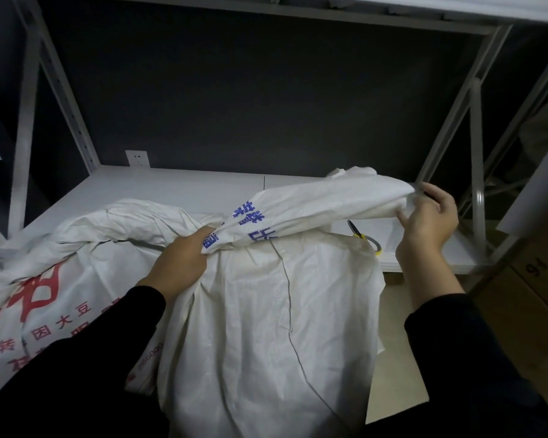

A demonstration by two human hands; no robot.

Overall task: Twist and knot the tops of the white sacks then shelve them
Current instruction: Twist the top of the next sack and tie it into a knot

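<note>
A white woven sack [266, 327] with blue print stands in front of me, its body hanging down past the shelf edge. Its top is gathered and stretched out to the right. My left hand [181, 260] is closed around the bunched neck where the top meets the body. My right hand [427, 219] pinches the far end of the top near the shelf's right post. A second white sack [60, 279] with red print lies slumped on the left, partly on the white shelf [178, 188]. A loose grey thread runs down the front of the first sack.
Scissors with yellow handles [366, 237] lie on the shelf just behind the sack. Grey metal uprights [476, 159] frame the shelf on both sides, with another shelf overhead. A wall socket [136, 158] sits at the back. Cardboard boxes [532, 279] stand at the right.
</note>
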